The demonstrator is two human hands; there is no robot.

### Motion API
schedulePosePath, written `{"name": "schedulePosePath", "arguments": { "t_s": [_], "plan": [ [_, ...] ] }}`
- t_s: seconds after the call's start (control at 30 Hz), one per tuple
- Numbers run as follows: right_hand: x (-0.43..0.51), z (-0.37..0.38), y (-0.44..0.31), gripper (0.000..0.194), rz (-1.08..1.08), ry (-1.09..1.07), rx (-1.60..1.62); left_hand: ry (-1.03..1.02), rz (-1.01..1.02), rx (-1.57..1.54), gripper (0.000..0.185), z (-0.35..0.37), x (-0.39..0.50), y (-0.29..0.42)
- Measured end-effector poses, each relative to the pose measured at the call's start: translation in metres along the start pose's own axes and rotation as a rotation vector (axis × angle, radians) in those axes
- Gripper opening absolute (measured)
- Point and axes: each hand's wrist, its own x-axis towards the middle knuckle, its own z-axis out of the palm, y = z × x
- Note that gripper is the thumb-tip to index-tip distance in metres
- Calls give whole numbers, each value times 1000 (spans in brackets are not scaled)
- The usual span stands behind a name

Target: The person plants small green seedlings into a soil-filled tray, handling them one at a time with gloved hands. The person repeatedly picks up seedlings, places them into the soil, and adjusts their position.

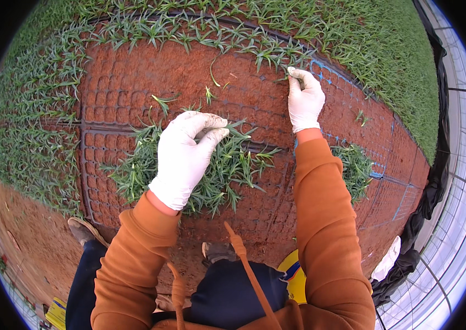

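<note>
My left hand [189, 154], in a white glove, is above a loose pile of green plant cuttings [220, 177]. Its thumb and fingertips are pinched together; whether something small is between them I cannot tell. My right hand [306, 97], gloved too, reaches farther out, with its fingertips at the end of a row of planted seedlings [183, 35]. A bit of green shows at those fingertips, but whether they grip it is unclear. Under both hands lie cell trays [113, 101] filled with reddish-brown soil. A few loose cuttings [163, 101] lie on the soil between the hands.
Dense seedlings [31, 156] fill trays at the left, and a grassy green bed [390, 62] runs along the far side. Another pile of cuttings [352, 169] lies beside my right forearm. Black sheeting [433, 194] borders the right edge. A yellow object [297, 284] is near my knee.
</note>
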Motion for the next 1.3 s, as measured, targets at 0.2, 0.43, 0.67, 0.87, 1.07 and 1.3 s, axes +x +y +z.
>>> {"name": "schedulePosePath", "arguments": {
  "t_s": [0.2,0.43,0.67,0.87,1.07,1.3],
  "plan": [
    [2,2,-1,10,-108,48,-55,61,6,-60,16,5,-1,-9],
    [6,-10,-25,16,-149,-61,-197,25,-1,-36,16,11,3,-4],
    [-58,-32,-139,29,576,-538,824,-34,-83,-201,17,18,5,0],
    [-10,-25,-73,18,245,-333,234,19,13,-186,27,5,11,0],
    [27,-1,-41,15,-86,-307,-348,222,10,-212,28,-36,12,-13],
    [27,14,-38,22,-281,-329,-583,146,193,78,24,-32,7,-32]
  ]
}}
